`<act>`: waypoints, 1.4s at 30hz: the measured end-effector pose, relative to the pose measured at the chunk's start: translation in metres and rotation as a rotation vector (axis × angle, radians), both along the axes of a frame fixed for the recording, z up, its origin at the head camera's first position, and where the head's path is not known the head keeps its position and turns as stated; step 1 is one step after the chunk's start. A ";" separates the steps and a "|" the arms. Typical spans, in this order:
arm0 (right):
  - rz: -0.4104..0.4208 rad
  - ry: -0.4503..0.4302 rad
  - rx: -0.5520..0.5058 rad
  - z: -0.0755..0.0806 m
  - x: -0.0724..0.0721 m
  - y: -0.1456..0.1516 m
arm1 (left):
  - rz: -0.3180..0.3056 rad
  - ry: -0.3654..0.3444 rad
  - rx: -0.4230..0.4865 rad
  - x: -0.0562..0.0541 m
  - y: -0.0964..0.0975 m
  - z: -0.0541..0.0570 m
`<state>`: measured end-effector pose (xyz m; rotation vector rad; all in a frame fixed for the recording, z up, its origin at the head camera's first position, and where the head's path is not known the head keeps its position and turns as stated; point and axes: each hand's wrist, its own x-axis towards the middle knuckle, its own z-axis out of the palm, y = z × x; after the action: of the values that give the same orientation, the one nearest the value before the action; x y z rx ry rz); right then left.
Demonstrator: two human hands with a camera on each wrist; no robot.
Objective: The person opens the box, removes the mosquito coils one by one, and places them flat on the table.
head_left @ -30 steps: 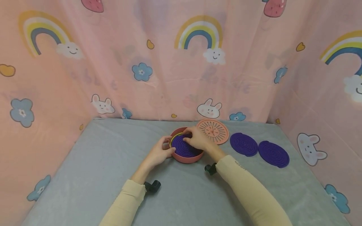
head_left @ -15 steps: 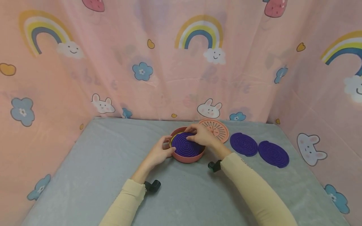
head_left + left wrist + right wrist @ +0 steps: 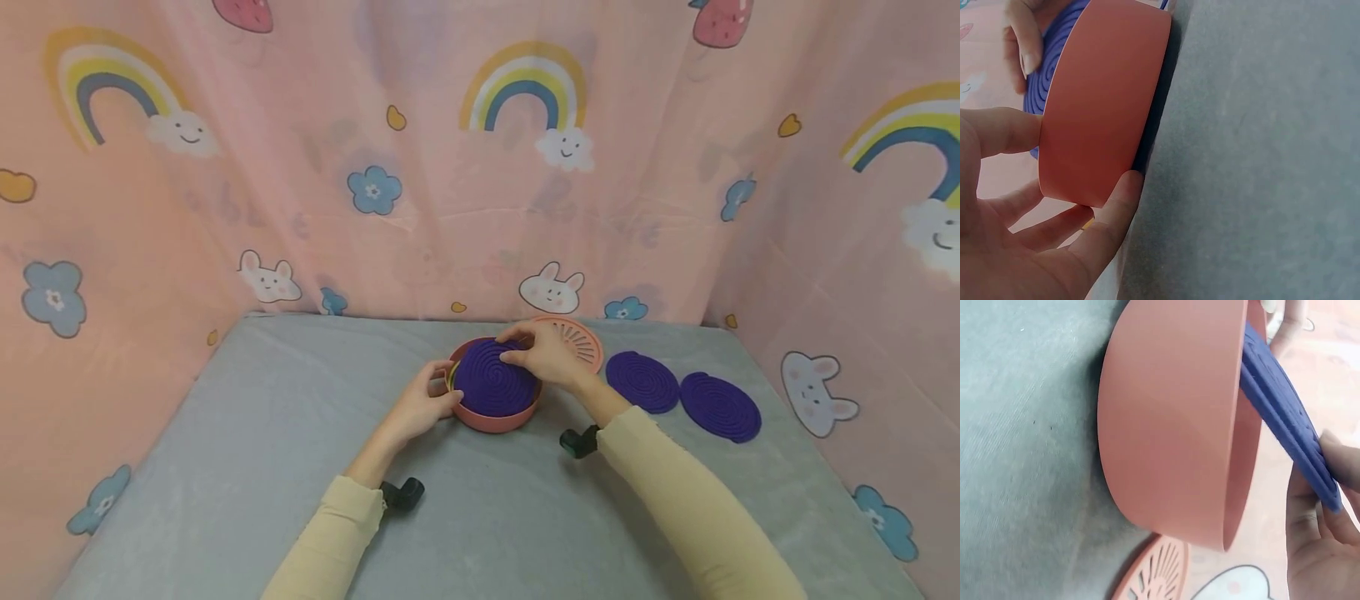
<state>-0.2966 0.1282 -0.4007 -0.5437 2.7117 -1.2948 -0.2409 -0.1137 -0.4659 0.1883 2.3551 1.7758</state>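
Note:
My left hand (image 3: 422,404) grips the left side of a round, reddish-pink mosquito coil box (image 3: 492,423), which stands on the table. With thumb and fingers, my right hand (image 3: 551,357) pinches the far right edge of a purple mosquito coil (image 3: 493,382). This coil is tilted: its near part lies within the box, while its held edge is raised above the rim. In the right wrist view the raised coil (image 3: 1288,419) looks layered at its edge. A bit of yellow (image 3: 453,377) shows inside the box at the left; the box's floor is hidden.
Behind the box lies an orange-pink slotted lid (image 3: 587,343), partly covered by my right hand. Two more purple coils, a nearer one (image 3: 722,407) and a farther one (image 3: 642,382), lie flat to the right. A patterned pink curtain (image 3: 420,250) surrounds the grey tabletop (image 3: 322,400).
My right hand has moved slightly right and up, lifting the coil's far edge out of the box. My left hand stays on the box's side.

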 end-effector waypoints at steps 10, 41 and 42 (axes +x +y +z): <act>-0.038 -0.039 -0.166 0.012 0.011 0.028 | 0.011 0.000 0.015 0.002 -0.002 0.001; -0.243 -0.067 -0.037 -0.002 0.078 0.167 | 0.001 0.002 -0.001 0.004 0.000 0.005; -0.250 -0.070 -0.031 -0.004 0.080 0.172 | 0.001 -0.001 -0.001 0.003 0.000 0.005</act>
<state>-0.2170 0.3000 -0.4050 -0.1603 2.7745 -1.3828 -0.2375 -0.1133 -0.4608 0.1861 2.3560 1.7750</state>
